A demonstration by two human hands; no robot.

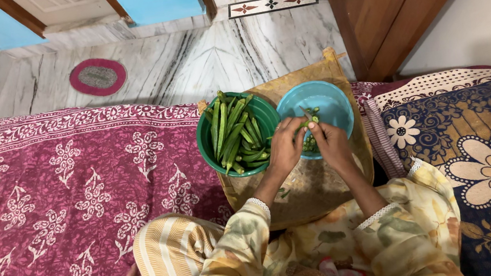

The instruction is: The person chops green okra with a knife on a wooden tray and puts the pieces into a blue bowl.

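Note:
My left hand [286, 146] and my right hand [330, 142] meet over the near rim of a light blue bowl [333, 101], both pinching one green okra pod [307, 124]. A thin knife blade seems to show between the fingers, but I cannot tell which hand has it. Small cut okra pieces [309, 144] lie in the blue bowl under my hands. Just left of it, a dark green bowl [206, 141] holds several whole okra pods [234, 134]. Both bowls rest on a flat woven tray [311, 189] in front of my lap.
The tray lies on a maroon floral bedspread [51, 195]. A dark blue flowered cover [470, 132] is at the right. Beyond the bed are a marble floor [200, 54] with a small round mat [98, 77] and a wooden door [390, 7].

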